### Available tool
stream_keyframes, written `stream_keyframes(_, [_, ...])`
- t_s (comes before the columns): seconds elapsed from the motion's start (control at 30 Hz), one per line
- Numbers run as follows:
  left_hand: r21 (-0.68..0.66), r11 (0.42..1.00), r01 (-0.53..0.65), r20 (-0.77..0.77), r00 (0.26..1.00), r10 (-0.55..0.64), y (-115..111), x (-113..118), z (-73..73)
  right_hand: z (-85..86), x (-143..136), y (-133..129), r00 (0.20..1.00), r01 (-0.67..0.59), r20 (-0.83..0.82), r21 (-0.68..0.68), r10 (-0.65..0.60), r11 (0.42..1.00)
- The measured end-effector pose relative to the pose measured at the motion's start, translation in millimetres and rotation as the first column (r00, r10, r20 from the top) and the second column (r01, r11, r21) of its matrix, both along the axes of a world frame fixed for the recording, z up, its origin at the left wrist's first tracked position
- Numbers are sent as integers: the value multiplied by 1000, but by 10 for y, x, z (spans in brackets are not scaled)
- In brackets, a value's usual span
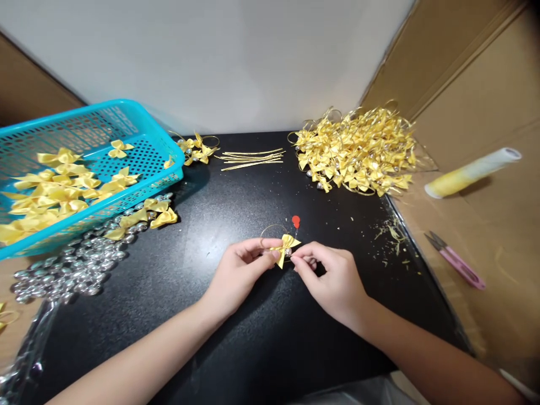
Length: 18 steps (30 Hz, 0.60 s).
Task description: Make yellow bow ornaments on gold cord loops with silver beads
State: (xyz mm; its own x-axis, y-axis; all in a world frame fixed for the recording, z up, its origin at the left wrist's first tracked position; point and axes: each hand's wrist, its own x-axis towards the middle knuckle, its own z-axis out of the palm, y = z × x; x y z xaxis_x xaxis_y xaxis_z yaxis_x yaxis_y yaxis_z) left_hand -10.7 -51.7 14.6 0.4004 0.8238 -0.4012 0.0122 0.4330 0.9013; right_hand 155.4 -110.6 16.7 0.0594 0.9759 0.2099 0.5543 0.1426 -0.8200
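Observation:
Near the middle of the black table, my left hand (242,273) pinches a yellow ribbon bow (288,242) between thumb and fingers. A thin gold wire loop (274,226) rises behind the fingertips, and a small silvery bead (287,252) shows at the bow. Just to the right, my right hand (331,275) is closed in a pinch beside the bead, on what looks like the end of the thin gold wire. A red pin (296,221) stands right behind the bow.
A turquoise basket (164,183) of yellow bows is at left, silver beads (71,270) before it. Gold strips (253,158) lie at the back, a bow pile (354,152) behind right. Pink snips (459,267) and a yellow-white tube (472,173) lie at right.

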Motion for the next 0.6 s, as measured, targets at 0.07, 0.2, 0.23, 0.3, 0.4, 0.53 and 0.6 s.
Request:
stream_keyframes(0.07, [-12,1000,-5,13,1000,5,5,0,1,-3,1,10,1000,5,12,7,-5,1000])
stream_keyframes(0.2, [-16,1000,-7,25,1000,8,12,2,-12,-10,-2,24,1000,6,26,25,-7,1000])
stream_keyframes(0.23, [-15,1000,-8,27,1000,8,14,3,-15,-11,-4,25,1000,5,30,24,-5,1000])
stream_keyframes(0.3, [-15,1000,-8,29,1000,8,14,5,-18,-13,-9,27,999,2,34,16,-3,1000])
stream_keyframes(0.4, [-26,1000,-14,33,999,15,7,7,-14,-22,-17,28,1000,8,24,17,-9,1000])
stream_keyframes(0.53, [-49,999,-24,22,999,25,-10,6,-15,-38,-30,25,999,39,7,0,-39,999])
stream_keyframes(0.6, [-50,998,-26,5,1000,26,-16,4,-22,-42,-41,19,999,48,2,-14,-48,999])
